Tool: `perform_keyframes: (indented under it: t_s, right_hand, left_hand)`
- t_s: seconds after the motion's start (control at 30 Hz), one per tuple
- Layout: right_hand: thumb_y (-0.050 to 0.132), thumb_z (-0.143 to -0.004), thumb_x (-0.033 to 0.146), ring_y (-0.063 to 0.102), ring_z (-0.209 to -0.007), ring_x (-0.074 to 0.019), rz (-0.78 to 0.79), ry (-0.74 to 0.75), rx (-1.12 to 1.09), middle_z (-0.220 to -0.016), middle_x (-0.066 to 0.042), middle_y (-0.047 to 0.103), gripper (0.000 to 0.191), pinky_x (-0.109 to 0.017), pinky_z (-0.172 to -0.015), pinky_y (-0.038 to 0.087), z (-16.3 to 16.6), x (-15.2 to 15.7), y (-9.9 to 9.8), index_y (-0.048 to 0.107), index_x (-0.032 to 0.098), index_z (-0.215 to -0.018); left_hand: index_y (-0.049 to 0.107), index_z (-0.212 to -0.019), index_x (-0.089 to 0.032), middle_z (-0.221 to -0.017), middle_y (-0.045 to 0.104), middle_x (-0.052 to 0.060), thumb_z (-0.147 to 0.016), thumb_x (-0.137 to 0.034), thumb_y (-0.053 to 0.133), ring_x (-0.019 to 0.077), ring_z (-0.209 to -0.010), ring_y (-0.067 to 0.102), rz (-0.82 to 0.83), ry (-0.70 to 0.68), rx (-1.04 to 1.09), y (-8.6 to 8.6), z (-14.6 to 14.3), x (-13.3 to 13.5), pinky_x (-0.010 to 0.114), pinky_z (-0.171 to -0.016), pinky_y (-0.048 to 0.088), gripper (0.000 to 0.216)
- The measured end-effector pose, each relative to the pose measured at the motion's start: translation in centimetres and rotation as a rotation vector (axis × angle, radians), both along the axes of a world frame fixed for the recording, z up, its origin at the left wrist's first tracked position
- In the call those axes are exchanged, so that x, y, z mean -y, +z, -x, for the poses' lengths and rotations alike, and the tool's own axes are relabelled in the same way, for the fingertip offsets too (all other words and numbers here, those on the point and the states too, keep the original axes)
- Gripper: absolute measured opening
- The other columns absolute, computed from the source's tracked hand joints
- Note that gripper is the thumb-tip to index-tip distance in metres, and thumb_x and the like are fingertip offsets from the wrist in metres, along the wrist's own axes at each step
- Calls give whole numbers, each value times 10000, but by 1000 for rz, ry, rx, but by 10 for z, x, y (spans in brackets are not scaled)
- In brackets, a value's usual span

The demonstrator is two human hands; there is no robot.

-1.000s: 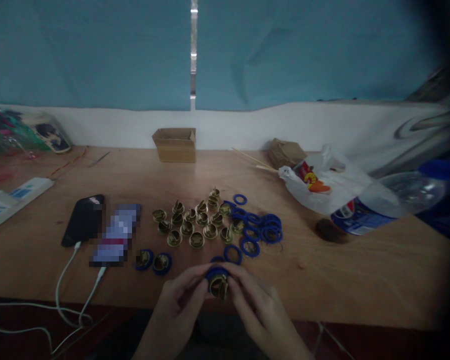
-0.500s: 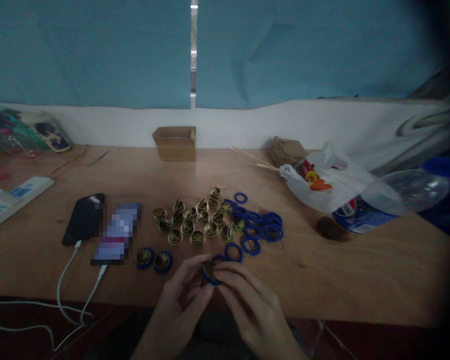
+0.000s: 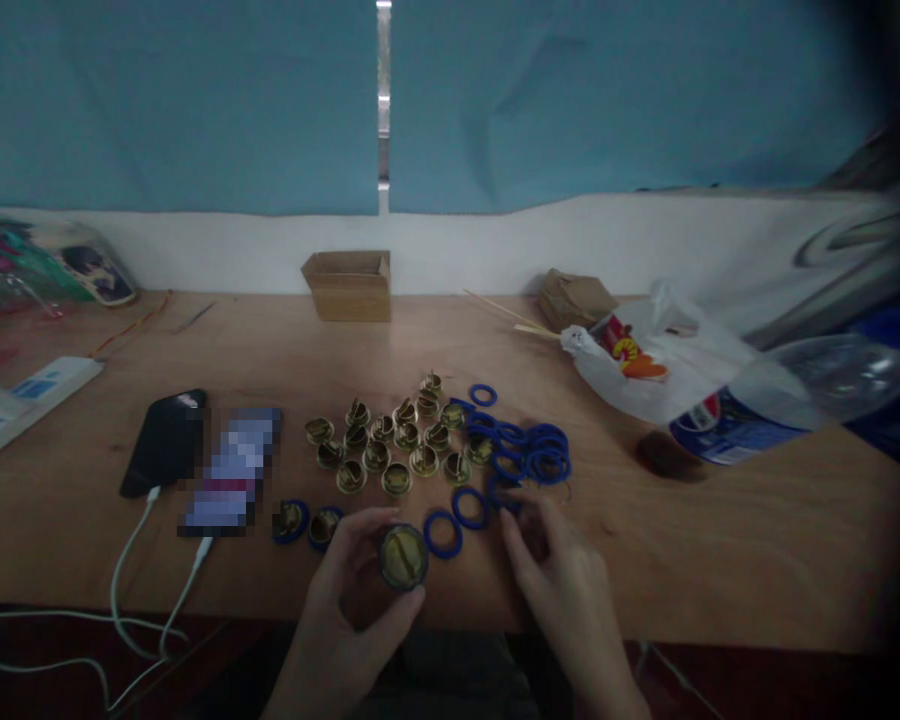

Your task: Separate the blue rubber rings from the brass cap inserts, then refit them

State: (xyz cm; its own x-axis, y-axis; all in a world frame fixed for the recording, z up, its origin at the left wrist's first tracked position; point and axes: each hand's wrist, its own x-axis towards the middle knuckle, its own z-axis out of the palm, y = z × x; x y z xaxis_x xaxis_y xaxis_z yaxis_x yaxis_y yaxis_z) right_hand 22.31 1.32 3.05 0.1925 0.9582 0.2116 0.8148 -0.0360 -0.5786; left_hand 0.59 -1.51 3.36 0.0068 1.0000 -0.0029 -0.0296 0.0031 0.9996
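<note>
My left hand (image 3: 356, 590) grips a round brass-coloured piece (image 3: 403, 557) with a dark rim between thumb and fingers, its slotted flat side facing up toward me. On the right, the thumb and fingertips of my right hand (image 3: 559, 560) are closed at the edge of a blue ring (image 3: 501, 490) on the table. Two more loose blue rings, one nearer ring (image 3: 443, 534) and one beside it (image 3: 470, 508), lie between my hands. Behind them stand several small brass pieces (image 3: 396, 479), and a cluster of blue rings (image 3: 547, 452) is to their right.
Two brass pieces with blue rims (image 3: 291, 520) sit left of my hands. Further left are a black power bank-like device (image 3: 163, 443), a phone (image 3: 236, 470) with white cables and a power strip (image 3: 37, 395). A cardboard box (image 3: 351, 290), plastic bag (image 3: 645, 355) and bottle (image 3: 750, 415) stand behind.
My right hand has left the brass piece and moved right to a blue ring. My left hand keeps the piece, now turned to show its slotted side.
</note>
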Motion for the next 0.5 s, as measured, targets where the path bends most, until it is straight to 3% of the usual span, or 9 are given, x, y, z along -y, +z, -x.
perform_keyframes:
  t_s: [0.17, 0.33, 0.5]
  right_hand:
    - [464, -898, 382, 678, -570, -240, 17, 5, 74, -705, -40, 676, 275, -324, -515, 477, -15, -1, -4, 634, 199, -1015]
    - [421, -935, 350, 715, -753, -259, 16, 111, 76, -929, -83, 722, 243, -353, -632, 516, -17, -6, -7, 631, 228, -942]
    - [419, -934, 326, 702, -740, -244, -57, 132, 28, -861, -78, 709, 204, -348, -657, 523, -20, -6, -3, 585, 224, -874]
  left_hand:
    - [566, -1149, -256, -1149, 675, 53, -747, -93, 695, 224, -1106, 646, -17, -22, -72, -1, 7, -1, 305, -919, 537, 453]
    - [537, -1146, -277, -1109, 672, 27, -775, -107, 681, 191, -1054, 657, -4, -67, -91, 0, 6, 0, 276, -891, 540, 432]
    - [519, -1152, -284, -1073, 673, 18, -795, -127, 672, 180, -1014, 662, -4, -83, -106, -1, 7, -2, 268, -875, 536, 419]
